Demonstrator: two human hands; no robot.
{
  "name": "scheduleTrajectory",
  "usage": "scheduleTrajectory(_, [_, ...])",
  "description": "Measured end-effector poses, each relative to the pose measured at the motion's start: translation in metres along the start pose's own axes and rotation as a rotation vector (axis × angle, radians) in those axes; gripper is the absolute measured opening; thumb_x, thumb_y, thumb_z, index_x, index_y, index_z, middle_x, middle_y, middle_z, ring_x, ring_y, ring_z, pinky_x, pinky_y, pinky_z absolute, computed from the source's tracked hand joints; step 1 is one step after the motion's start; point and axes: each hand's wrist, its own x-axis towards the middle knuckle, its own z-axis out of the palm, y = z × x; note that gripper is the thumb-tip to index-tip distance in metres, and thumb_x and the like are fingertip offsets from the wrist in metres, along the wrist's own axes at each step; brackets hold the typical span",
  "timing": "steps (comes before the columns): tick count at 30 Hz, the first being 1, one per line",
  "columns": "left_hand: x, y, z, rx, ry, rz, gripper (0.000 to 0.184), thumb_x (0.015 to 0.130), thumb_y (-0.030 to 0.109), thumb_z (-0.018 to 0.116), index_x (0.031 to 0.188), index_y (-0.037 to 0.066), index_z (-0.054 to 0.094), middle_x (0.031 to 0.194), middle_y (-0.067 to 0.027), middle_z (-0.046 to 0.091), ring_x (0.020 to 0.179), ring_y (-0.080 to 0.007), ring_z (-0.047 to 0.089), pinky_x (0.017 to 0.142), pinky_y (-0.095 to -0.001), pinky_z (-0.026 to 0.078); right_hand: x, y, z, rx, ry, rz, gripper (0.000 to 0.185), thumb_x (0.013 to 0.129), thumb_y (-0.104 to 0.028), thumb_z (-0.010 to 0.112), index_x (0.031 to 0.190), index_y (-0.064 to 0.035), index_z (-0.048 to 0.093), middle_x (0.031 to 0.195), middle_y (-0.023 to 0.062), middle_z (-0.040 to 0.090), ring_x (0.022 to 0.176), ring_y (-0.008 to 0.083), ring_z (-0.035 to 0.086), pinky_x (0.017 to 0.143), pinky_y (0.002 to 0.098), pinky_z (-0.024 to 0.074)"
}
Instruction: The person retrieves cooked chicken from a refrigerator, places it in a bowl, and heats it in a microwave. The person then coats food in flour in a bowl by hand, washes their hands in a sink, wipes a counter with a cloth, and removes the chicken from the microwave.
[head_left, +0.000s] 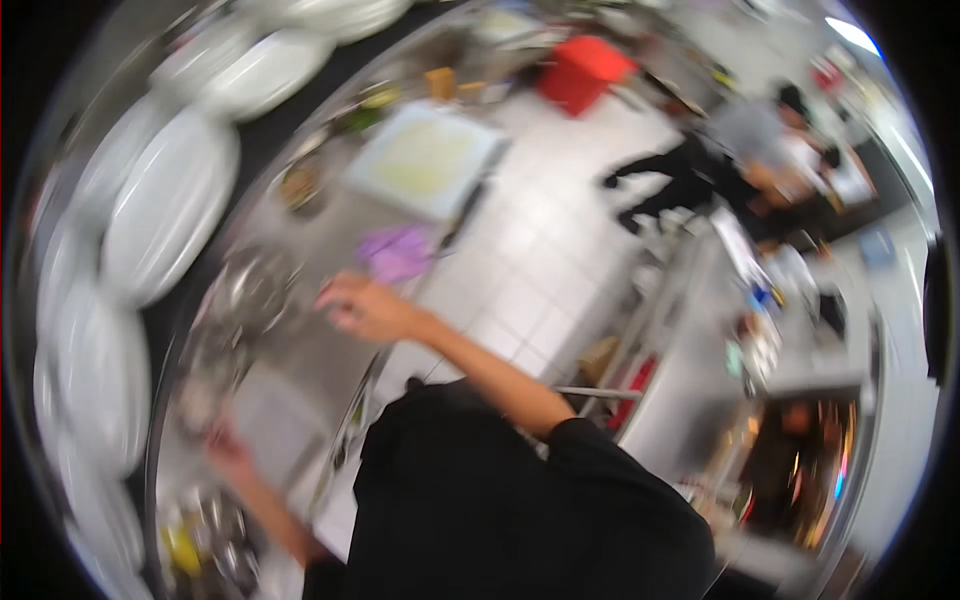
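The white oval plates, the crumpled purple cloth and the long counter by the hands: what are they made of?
White oval plates: probably glazed ceramic, being smooth with glossy highlights.
Purple cloth: apparently soft, matte fabric, judging by its crumpled shape; blur hides any weave.
Counter: likely stainless steel, from its grey, dull sheen.

Plates (172,205), white; desk (335,215), silver-grey; cloth (396,252), purple. Board (425,160): pale blue-white — its middle tinted yellow-green. Floor (515,240): white tiles, ruled by a grid of thin grey lines. Container (583,75), red. Wearer's shirt (520,490), plain black. Co-worker: top (745,130), grey; trousers (685,180), black. Blurred object (181,548), lower left — bright yellow.
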Motion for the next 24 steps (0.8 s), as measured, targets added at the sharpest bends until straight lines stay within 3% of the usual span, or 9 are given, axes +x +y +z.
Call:
scheduleTrajectory(1, [0.024,0.055,-0.048,0.124,-0.050,0.137,0.025,0.094,0.025,0.056,0.112,0.009,0.062,0.106,-0.0115,0.067,0.098,-0.0288,0.062,0.077,-0.0412,0.053,-0.014,-0.010,0.041,-0.027,0.001,0.098,0.022,0.081,-0.008,0.057,0.103,-0.0048,0.062,0.104,0.0147,0.058,0.101,0.0344,0.057,0.087,0.0425,0.0472])
scheduleTrajectory(3, [0.004,0.128,-0.034,1.610,-0.110,1.012,0.027,0.094,0.024,0.057,0.114,0.006,0.062,0.103,-0.0131,0.068,0.090,-0.0337,0.064,0.075,-0.0489,0.052,-0.078,-0.029,0.043,-0.215,0.084,0.158,0.020,0.084,-0.006,0.056,0.103,-0.0067,0.063,0.100,0.0105,0.059,0.089,0.0285,0.060,0.076,0.0393,0.0511])
scheduleTrajectory(4, [-0.036,0.143,0.001,1.986,0.040,1.521,0.027,0.094,0.023,0.058,0.114,0.005,0.062,0.101,-0.0139,0.068,0.086,-0.0362,0.064,0.074,-0.0527,0.051,-0.122,-0.043,0.011,-0.268,0.137,0.222,0.020,0.084,-0.005,0.056,0.103,-0.0067,0.063,0.100,0.0103,0.059,0.088,0.0283,0.061,0.076,0.0387,0.0518])
scheduleTrajectory(5, [-0.070,0.143,0.035,1.978,0.130,1.886,0.028,0.094,0.022,0.058,0.115,0.004,0.063,0.100,-0.0147,0.069,0.082,-0.0386,0.065,0.073,-0.0565,0.051,-0.164,-0.052,-0.024,-0.319,0.191,0.287,0.020,0.084,-0.003,0.055,0.102,-0.0066,0.064,0.100,0.0102,0.059,0.088,0.0281,0.061,0.076,0.0382,0.0525])
scheduleTrajectory(9, [-0.109,0.099,0.089,1.770,0.198,1.345,0.029,0.094,0.023,0.058,0.116,0.004,0.062,0.102,-0.0157,0.067,0.086,-0.0386,0.064,0.075,-0.0558,0.050,-0.284,-0.030,-0.049,-0.201,0.352,0.623,0.024,0.083,0.006,0.053,0.102,-0.0055,0.063,0.106,0.0095,0.060,0.092,0.0264,0.063,0.078,0.0341,0.0565])
scheduleTrajectory(12, [-0.122,0.038,0.138,1.683,0.078,1.115,0.029,0.094,0.024,0.058,0.116,0.004,0.062,0.104,-0.0165,0.066,0.088,-0.0386,0.063,0.077,-0.0553,0.049,-0.356,-0.027,-0.072,-0.323,0.488,0.816,0.022,0.083,0.000,0.054,0.100,-0.0065,0.066,0.097,0.0131,0.062,0.089,0.0278,0.063,0.074,0.0368,0.0528])
scheduleTrajectory(15, [-0.126,-0.008,0.184,1.630,-0.067,1.000,0.030,0.094,0.024,0.058,0.116,0.004,0.062,0.106,-0.0173,0.065,0.091,-0.0386,0.062,0.079,-0.0548,0.049,-0.406,-0.042,-0.069,-0.536,0.477,0.924,0.021,0.083,0.001,0.052,0.099,-0.0057,0.066,0.099,0.0144,0.062,0.083,0.0261,0.064,0.072,0.0366,0.0528])
scheduleTrajectory(17, [-0.130,-0.037,0.218,1.598,-0.146,0.953,0.030,0.094,0.025,0.058,0.116,0.004,0.062,0.108,-0.0178,0.064,0.092,-0.0385,0.061,0.081,-0.0544,0.048,-0.432,-0.058,-0.075,-0.396,0.603,1.104,0.020,0.085,-0.001,0.051,0.099,-0.0034,0.065,0.096,0.0125,0.063,0.076,0.0218,0.066,0.068,0.0343,0.0538])
scheduleTrajectory(24, [-0.172,-0.168,0.389,1.489,-0.545,0.960,0.032,0.094,0.026,0.058,0.116,0.004,0.062,0.112,-0.0196,0.061,0.098,-0.0385,0.059,0.085,-0.0532,0.047,-0.580,-0.106,-0.117,-0.094,1.334,1.317,0.022,0.094,-0.008,0.048,0.108,-0.0024,0.063,0.097,0.0048,0.067,0.071,0.0114,0.065,0.058,0.0254,0.0517])
